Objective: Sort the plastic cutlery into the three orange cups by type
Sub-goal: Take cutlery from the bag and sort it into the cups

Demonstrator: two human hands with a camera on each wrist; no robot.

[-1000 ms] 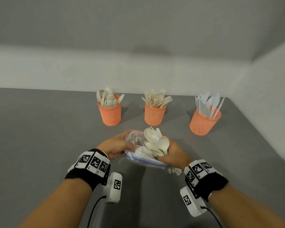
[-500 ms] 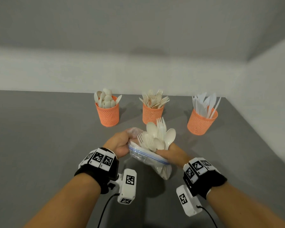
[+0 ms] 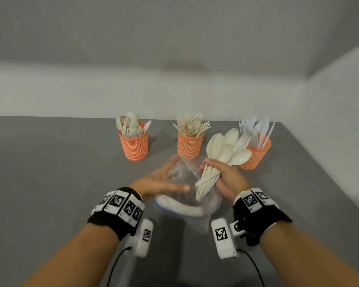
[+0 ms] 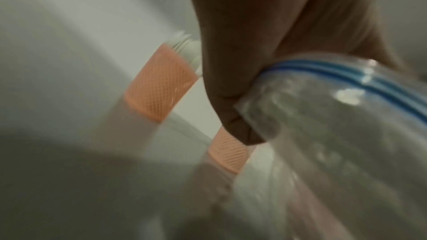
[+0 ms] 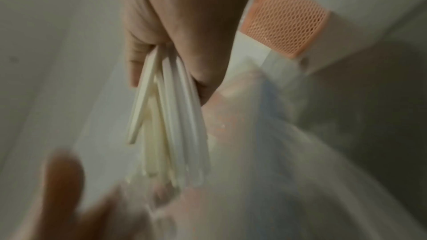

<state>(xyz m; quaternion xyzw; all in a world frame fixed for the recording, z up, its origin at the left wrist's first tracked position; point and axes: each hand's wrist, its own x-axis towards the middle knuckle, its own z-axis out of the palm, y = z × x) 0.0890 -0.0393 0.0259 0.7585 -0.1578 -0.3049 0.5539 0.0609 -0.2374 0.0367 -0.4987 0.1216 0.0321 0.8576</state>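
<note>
A mixed bundle of plastic cutlery (image 3: pixel 222 154), spoons with at least one fork, stands fanned at centre right of the head view, heads up, handles pointing down into the mouth of a clear zip bag (image 3: pixel 187 206) with a blue seal. The right hand (image 3: pixel 226 175) is wrapped around the handles just under the heads. The pieces look light, stiff and smooth, so a loose bunch could slide or splay; holding low on the handles, close together, seems the safest grip. The left hand (image 3: pixel 160 179) holds the bag's rim, the edge pinched between thumb and fingers in the left wrist view. Behind stand three orange mesh cups on the grey table (image 3: pixel 50 183): the spoon cup (image 3: pixel 134 145) at upper left, the fork cup (image 3: pixel 190 145) in the middle, the knife cup (image 3: pixel 255 156) at right, partly behind the bundle.
</note>
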